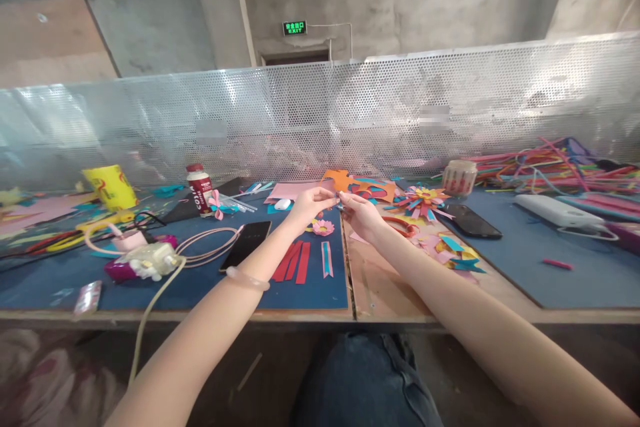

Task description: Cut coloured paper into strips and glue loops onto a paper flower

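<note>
Both hands up over mid-tabletop (380, 287), toward the far edge. Left hand (311, 203) and right hand (361, 215) meet fingertip to fingertip, pinching a tiny paper piece (340, 200) between them; too small to tell its shape. Looks like a fold or join step on a paper flower part. Finished pink flower (323, 227) lies on the blue mat just below the hands, red strips (294, 261) nearer the front edge, black phone (246, 245) left of them. Next move needs fine pinch control, both grips steady.
</note>
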The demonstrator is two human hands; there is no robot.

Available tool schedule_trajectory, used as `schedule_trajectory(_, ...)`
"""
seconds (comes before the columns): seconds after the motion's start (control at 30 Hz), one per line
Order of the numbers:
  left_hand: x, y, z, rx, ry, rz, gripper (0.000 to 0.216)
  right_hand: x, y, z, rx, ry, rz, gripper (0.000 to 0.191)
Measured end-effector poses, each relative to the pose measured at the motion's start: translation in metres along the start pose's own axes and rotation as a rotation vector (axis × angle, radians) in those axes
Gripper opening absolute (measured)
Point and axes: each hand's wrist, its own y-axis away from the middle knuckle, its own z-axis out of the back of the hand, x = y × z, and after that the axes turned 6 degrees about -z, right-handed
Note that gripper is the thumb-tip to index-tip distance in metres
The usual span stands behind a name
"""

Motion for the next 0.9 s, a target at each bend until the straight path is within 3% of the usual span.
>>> schedule_trajectory(0.53, -0.001, -0.002, 0.005, -0.028, -0.054, 0.018, 0.022, 0.0, 0.0, 0.002, -0.021, 0.104, 0.013, 0.037)
schedule_trajectory(0.73, 0.002, -0.009, 0.047, -0.136, -0.236, 0.106, 0.029, 0.004, -0.001, 0.01, -0.119, 0.304, 0.048, 0.033)
schedule_trajectory(0.9, 0.018, -0.003, 0.098, -0.138, -0.472, 0.352, 0.019, 0.01, -0.003, 0.013, -0.298, 0.645, 0.098, 0.031)
